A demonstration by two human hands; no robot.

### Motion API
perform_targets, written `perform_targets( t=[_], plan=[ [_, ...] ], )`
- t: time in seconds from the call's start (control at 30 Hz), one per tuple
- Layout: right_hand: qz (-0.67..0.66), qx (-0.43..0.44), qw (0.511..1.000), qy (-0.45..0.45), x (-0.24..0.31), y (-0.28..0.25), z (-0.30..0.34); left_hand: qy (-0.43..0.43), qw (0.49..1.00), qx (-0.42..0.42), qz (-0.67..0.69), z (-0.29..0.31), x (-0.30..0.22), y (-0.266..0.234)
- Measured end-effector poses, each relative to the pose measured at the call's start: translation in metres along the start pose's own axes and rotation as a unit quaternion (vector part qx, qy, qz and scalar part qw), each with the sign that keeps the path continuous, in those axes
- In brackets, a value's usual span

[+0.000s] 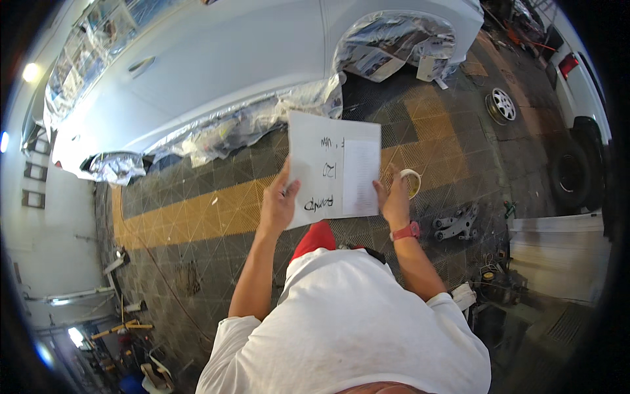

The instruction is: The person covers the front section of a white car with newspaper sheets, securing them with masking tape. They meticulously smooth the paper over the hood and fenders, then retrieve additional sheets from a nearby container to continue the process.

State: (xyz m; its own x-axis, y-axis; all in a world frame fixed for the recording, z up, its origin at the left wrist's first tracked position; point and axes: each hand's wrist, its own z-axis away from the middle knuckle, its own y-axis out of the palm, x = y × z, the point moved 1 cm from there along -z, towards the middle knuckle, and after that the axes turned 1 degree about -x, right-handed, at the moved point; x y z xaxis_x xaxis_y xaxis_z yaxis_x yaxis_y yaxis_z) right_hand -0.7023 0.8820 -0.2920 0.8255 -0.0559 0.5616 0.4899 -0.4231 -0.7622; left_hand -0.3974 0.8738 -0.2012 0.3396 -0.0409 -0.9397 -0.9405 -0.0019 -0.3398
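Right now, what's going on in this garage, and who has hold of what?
A person in a white shirt stands on the grey and yellow tiled floor beside a white car whose lower edge and wheel are masked with clear plastic sheeting. Both hands hold up a white sheet of paper: the left hand at its left edge, the right hand at its right edge. The right hand also carries a roll of pale masking tape.

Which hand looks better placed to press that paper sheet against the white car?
Probably the left hand. It grips only the paper sheet, so it could let go or push freely. The right hand holds the sheet's other edge and also carries a roll of tape, leaving its fingers busier.
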Motion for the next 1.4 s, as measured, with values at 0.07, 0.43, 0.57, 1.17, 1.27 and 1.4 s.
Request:
perform_targets(
  t=[0.07, 0.43, 0.57, 1.17, 1.27, 1.4],
  plan=[
    [-0.181, 0.112, 0.977, 0.015, 0.048, -0.007, -0.039, -0.017, 0.993, 0.032, -0.113, -0.025, -0.027, 0.011],
    [-0.603, 0.105, 0.723, 0.321, 0.100, 0.062, -0.185, 0.185, 0.976, 0.101, -0.053, -0.199, -0.037, 0.073],
    [-0.609, 0.104, 0.711, 0.336, 0.103, 0.064, -0.218, 0.156, 0.977, 0.101, -0.107, -0.248, -0.034, 0.086],
    [-0.631, 0.193, 0.687, 0.305, 0.015, 0.039, -0.321, -0.010, 0.986, 0.159, -0.050, -0.323, -0.062, 0.179],
    [-0.635, 0.214, 0.689, 0.277, -0.012, 0.038, -0.337, -0.119, 0.986, 0.111, -0.043, -0.330, -0.052, 0.189],
    [-0.659, 0.196, 0.671, 0.277, -0.038, 0.032, -0.357, -0.269, 0.900, -0.122, 0.320, -0.330, -0.011, 0.183]
  ],
)
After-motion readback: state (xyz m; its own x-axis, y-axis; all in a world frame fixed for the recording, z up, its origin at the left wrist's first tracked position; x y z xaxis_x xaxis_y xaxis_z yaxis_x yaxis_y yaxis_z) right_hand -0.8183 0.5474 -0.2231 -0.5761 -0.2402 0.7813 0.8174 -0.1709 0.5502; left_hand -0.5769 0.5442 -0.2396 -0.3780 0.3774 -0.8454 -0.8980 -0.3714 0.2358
